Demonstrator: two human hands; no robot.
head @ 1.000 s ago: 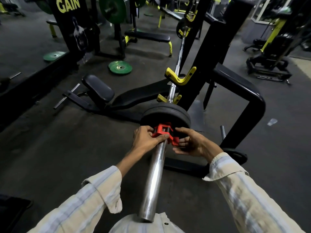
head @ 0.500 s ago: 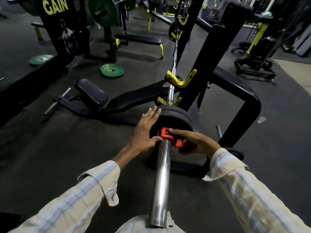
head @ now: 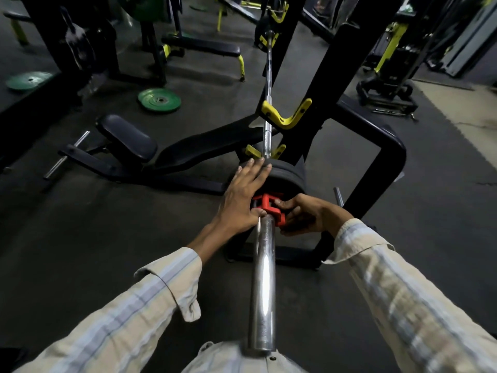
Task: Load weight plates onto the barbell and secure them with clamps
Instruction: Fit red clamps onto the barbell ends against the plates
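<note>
Two hands: both working at the near end of the barbell, on opp. sides of the sleeve, no reach needed.
Rack [head: 317, 84]: black uprights w/ yellow hooks, carrying the bar; standing right of the bar line.
Bench [head: 150, 154]: lying left of the bar, well apart from the hands.
Barbell [head: 262, 286]: long axis running straight away from the person, chrome sleeve end nearest the chest, thin shaft going up-frame thru the hooks. Everything coming is sliding or squeezing along this axis.
Weight plates [head: 287, 177]: black stack already sitting on the sleeve, beyond the clamp, face-on to the camera side.
Green plates [head: 159, 100]: lying flat on the floor far left, untouched.
Left hand [head: 242, 200]: spread wide, fingers resting flat on the plate's top-left edge, thumb touching the clamp's left side; looks to be bracing the stack, gripping nothing.
Right hand [head: 306, 215]: curled narrow, pinching the clamp's right side from the right of the sleeve.
Clamp [head: 270, 207]: red, sitting round the sleeve, touching or just beside the plate face; can't tell if a gap is left.
Lever state: can't tell whether it's locked, right fingers are hiding it.
Nearer hand: right is on the clamp proper, so prob. it's doing the closing while left is steadying.
Key relation: clamp lying dead ahead betw. both hands, push direction being away from the person, along the bar toward the plates.
</note>
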